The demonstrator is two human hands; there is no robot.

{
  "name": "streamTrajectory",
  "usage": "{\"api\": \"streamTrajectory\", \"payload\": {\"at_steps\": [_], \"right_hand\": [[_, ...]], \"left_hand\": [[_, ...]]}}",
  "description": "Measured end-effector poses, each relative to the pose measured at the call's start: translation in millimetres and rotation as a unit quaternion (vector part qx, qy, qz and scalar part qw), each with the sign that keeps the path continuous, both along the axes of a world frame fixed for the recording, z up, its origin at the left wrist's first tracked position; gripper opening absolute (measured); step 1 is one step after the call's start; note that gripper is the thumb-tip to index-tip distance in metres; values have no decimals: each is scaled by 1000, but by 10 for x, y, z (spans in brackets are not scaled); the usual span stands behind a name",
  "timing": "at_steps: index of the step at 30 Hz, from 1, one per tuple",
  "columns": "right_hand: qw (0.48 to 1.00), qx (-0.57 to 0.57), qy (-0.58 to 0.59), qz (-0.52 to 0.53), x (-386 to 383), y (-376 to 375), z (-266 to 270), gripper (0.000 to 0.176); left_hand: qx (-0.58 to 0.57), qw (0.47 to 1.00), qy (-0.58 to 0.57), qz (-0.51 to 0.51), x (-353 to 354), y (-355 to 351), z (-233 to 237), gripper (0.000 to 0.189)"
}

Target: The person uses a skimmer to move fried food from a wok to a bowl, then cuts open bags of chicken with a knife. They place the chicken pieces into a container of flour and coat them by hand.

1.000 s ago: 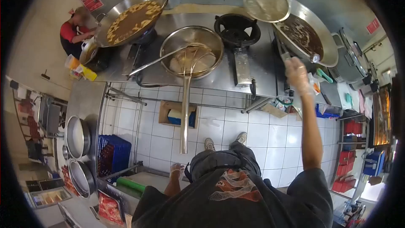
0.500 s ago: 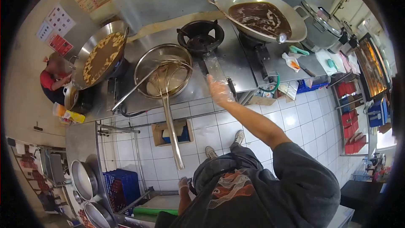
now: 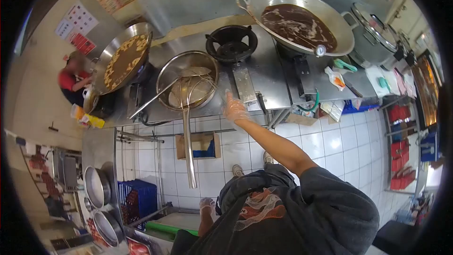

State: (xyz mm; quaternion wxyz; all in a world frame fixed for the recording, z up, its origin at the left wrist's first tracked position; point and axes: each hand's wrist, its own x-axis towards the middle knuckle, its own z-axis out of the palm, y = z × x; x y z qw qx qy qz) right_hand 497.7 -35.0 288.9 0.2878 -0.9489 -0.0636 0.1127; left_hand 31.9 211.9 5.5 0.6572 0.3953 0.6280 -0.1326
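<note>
My right hand [image 3: 235, 107], in a clear plastic glove, reaches over the front edge of the steel counter, holding nothing. One finger points up and the others look partly curled. Left of it, a steel bowl [image 3: 165, 73] holds a skimmer [image 3: 195, 71] and a whisk [image 3: 189, 146], whose long handle sticks out over the floor. My left hand [image 3: 206, 203], gloved too, hangs low beside my body; its fingers are small and unclear. Behind my right hand stands a black burner [image 3: 231, 43].
A wok of dark liquid [image 3: 302, 26] with a thermometer [image 3: 320, 50] stands at the back right. Another wok [image 3: 123, 61] holds pale pieces in brown liquid. A person in red [image 3: 74, 79] is at the far left. Blue crates [image 3: 141, 200] sit below left.
My right hand has moved left and slightly down, closer to the bowl and whisk. The view has shifted a little, so the counter and woks appear further right.
</note>
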Motion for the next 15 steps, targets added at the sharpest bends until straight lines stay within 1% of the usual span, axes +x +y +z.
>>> {"api": "streamTrajectory", "payload": {"at_steps": [1,2,3,4,5,6,7,8,9,10,12,14,15], "right_hand": [[998,66,-11,9,148,67,-440,74],[991,132,-23,11,247,59,-680,79],[986,165,2,26,211,-19,-539,84],[979,197,28,38,104,-110,-286,88],[971,229,54,48,19,-208,-136,92],[963,256,78,36,-27,-297,-179,92],[954,283,102,24,-64,-386,-266,92],[953,296,64,20,-148,-541,-368,88],[951,308,27,18,-227,-695,-490,83],[948,318,-11,15,-308,-848,-612,79],[957,272,-102,-2,-534,-1404,-515,66],[963,229,-128,-63,-675,-1917,-312,42],[943,252,-190,-108,-664,-2148,-182,35]], "left_hand": [[12,1000,-14,-22,29,-75,39,30],[30,997,-27,-63,46,-154,72,28],[51,992,-39,-112,52,-239,102,26],[76,982,-49,-168,23,-330,118,24],[111,960,-64,-251,-16,-408,112,23],[153,922,-81,-347,-69,-472,80,21],[206,866,-101,-444,-104,-545,57,20],[251,787,-105,-553,-137,-600,40,18],[270,720,-90,-632,-108,-739,252,17],[286,645,-75,-704,-85,-839,358,17],[290,640,-26,-711,-72,-964,344,17],[294,634,23,-715,-87,-1061,234,19],[296,630,48,-716,-126,-1098,166,20]]}}
